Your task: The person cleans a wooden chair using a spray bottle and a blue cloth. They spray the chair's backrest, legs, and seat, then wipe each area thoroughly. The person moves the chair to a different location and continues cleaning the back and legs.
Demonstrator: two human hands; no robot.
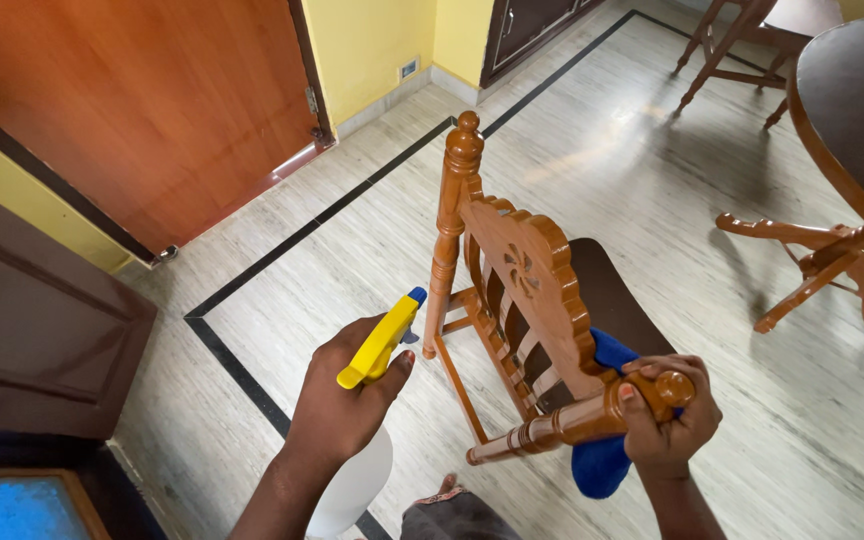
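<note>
Hands (352, 390) over bottle (352, 485), cloth (602, 460)

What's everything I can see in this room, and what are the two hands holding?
wooden chair: one, orange-brown, carved back, centre
spray bottle: one, white, yellow trigger, in left hand
cloth: one, blue, against chair post under right hand
round table: one, dark, upper right
door: one, reddish wood, upper left
floor: pale, black border line
left hand: grips bottle
right hand: grips chair post and cloth
</note>
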